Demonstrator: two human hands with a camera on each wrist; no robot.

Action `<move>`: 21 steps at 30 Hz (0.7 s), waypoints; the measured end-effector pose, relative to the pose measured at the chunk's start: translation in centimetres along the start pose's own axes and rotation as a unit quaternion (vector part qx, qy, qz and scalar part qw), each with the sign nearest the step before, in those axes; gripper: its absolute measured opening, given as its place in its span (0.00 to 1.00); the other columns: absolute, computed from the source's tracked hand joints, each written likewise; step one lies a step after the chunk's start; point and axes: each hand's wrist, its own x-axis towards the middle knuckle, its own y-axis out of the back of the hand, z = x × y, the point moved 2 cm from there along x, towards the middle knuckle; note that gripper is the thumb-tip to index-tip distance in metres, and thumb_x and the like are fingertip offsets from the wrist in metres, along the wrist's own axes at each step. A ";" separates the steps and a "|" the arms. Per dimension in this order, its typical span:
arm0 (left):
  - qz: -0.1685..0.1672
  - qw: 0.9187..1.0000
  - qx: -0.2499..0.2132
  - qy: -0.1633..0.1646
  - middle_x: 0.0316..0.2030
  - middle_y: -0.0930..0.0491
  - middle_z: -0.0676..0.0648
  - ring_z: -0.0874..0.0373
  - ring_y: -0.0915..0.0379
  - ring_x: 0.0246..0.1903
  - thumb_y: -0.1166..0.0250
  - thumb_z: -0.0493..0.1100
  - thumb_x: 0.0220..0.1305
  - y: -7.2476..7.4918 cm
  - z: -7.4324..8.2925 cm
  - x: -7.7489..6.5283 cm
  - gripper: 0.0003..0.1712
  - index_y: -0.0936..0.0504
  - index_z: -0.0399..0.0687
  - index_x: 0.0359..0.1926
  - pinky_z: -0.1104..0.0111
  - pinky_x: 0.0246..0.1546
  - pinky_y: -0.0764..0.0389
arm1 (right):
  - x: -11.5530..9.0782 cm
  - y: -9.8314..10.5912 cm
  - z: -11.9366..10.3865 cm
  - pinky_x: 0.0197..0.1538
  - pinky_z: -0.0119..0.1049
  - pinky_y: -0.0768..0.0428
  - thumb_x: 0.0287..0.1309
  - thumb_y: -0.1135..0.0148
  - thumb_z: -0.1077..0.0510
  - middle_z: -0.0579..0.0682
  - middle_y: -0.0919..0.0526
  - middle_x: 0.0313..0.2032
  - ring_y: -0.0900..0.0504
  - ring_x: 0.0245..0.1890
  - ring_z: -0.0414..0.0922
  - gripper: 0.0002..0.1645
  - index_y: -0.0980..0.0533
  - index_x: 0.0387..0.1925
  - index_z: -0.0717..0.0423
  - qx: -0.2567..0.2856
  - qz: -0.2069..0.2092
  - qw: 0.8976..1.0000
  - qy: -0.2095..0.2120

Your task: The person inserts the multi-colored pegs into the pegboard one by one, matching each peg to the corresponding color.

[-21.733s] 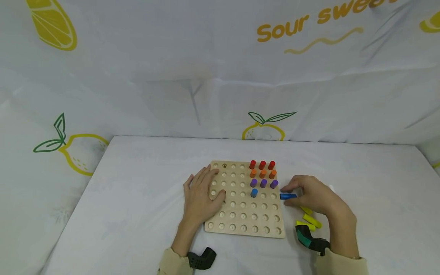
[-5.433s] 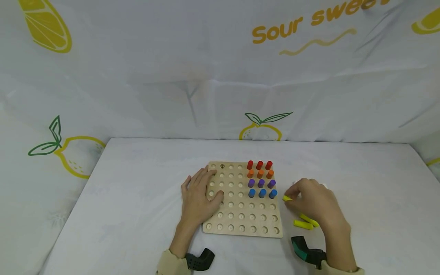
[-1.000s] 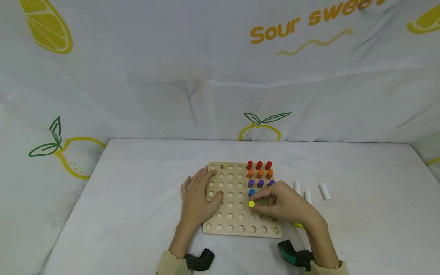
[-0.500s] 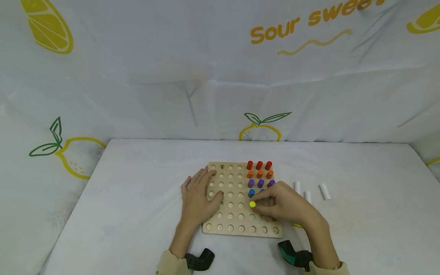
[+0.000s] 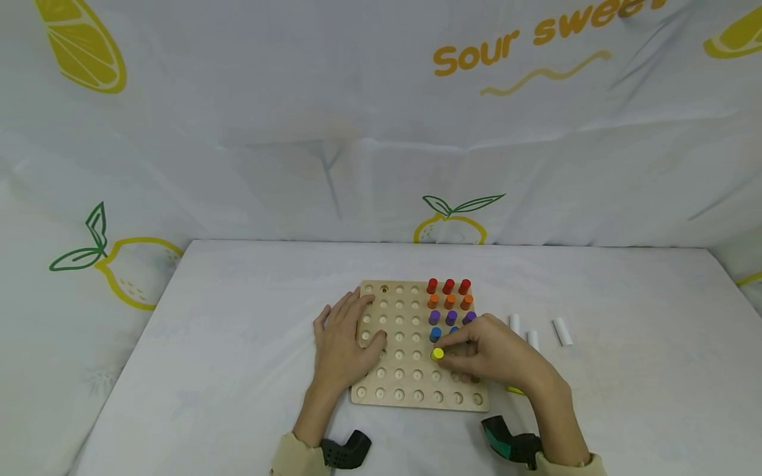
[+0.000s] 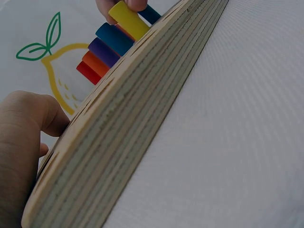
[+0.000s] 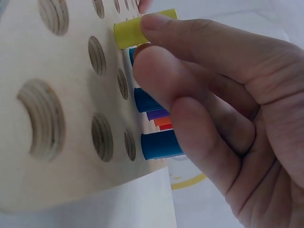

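My left hand (image 5: 345,340) rests on the left edge of a wooden pegboard (image 5: 389,383), fingers spread and thumb over the holes. My right hand (image 5: 500,350) pinches a yellow peg (image 5: 437,354) between thumb and fingertips. In the right wrist view that yellow peg (image 7: 128,33) has its lower end at the board's face, just in front of the blue row. Behind it stand rows of red pegs (image 5: 449,286), orange pegs (image 5: 450,301), purple pegs (image 5: 434,318) and blue pegs (image 5: 436,334). My right hand covers part of the blue row in the head view.
Several white pegs, one white peg (image 5: 562,332) farthest right, lie on the white-covered table (image 5: 250,317) right of the board. Part of another yellow peg (image 5: 515,390) shows under my right wrist. A lemon-print cloth (image 5: 286,119) hangs behind the table.
Since the oldest frame, two more blue pegs have been added to their row. A yellow peg has moved from the table to the board in my right hand. In the last second, it tilts slightly.
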 end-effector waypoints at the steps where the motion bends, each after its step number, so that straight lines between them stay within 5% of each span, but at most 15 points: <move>1: 0.000 1.000 0.001 0.000 0.74 0.30 0.46 0.48 0.37 0.75 0.37 0.51 0.53 0.0 0.0 0.0 0.35 0.23 0.55 0.66 0.43 0.75 0.51 | 0.0 0.0 0.0 0.20 0.25 0.30 0.55 0.25 0.57 0.42 0.10 0.28 0.28 0.19 0.29 0.11 0.10 0.41 0.56 -0.001 0.000 1.000 0.000; 8: -0.001 1.000 0.000 0.002 0.74 0.30 0.46 0.48 0.37 0.75 0.37 0.51 0.53 0.1 0.1 0.0 0.35 0.23 0.55 0.66 0.43 0.75 0.51 | -0.4 0.4 0.3 0.20 0.25 0.31 0.56 0.25 0.54 0.43 0.09 0.30 0.31 0.17 0.30 0.13 0.11 0.43 0.54 0.004 -0.004 1.000 -0.015; 14: -0.002 1.000 -0.001 0.003 0.74 0.30 0.47 0.49 0.37 0.75 0.37 0.51 0.53 0.1 0.1 0.0 0.36 0.23 0.55 0.66 0.43 0.75 0.51 | -1.3 1.3 0.6 0.27 0.27 0.22 0.56 0.25 0.51 0.44 0.07 0.38 0.23 0.26 0.30 0.12 0.10 0.41 0.49 -0.003 -0.007 0.999 -0.032; 21: -0.003 1.000 0.004 0.003 0.74 0.30 0.46 0.48 0.37 0.75 0.37 0.52 0.53 0.1 0.1 0.0 0.36 0.23 0.55 0.66 0.43 0.75 0.51 | -2.4 2.2 1.2 0.24 0.28 0.28 0.53 0.23 0.49 0.42 0.07 0.37 0.28 0.23 0.31 0.12 0.09 0.40 0.47 -0.004 -0.015 0.998 -0.056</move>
